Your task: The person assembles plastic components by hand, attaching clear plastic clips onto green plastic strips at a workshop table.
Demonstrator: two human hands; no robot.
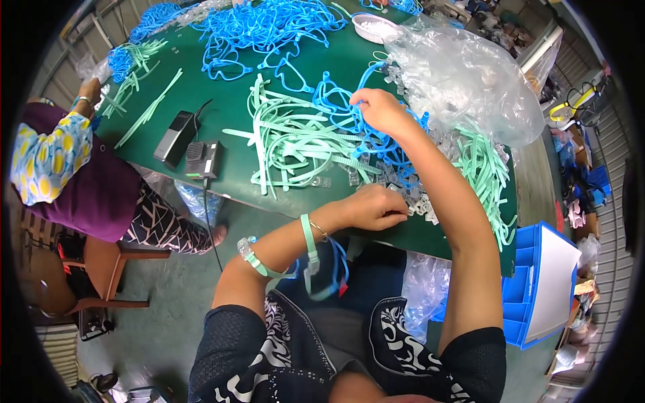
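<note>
My right hand [383,111] is closed on a blue goggle frame [367,75], over a small heap of blue goggle frames [386,144]. At the near table edge my left hand [376,207] has its fingers curled together; whatever they hold, if anything, is hidden. Small white plastic parts [422,205] lie beside its fingertips, with clear plastic pieces [388,176] just beyond. Around my left forearm loop mint-green straps [308,238] with clear buckles [246,247], and a blue frame-like loop [344,265] hangs below. Loose mint-green straps [289,138] are piled left of my hands.
A large pile of blue frames [269,27] covers the far table. At right are a clear plastic bag [470,77], more green straps [480,168] and blue bins [531,289]. Black devices [203,159] with cables lie at left, near another person [74,161]. A bowl [375,28] holds white parts.
</note>
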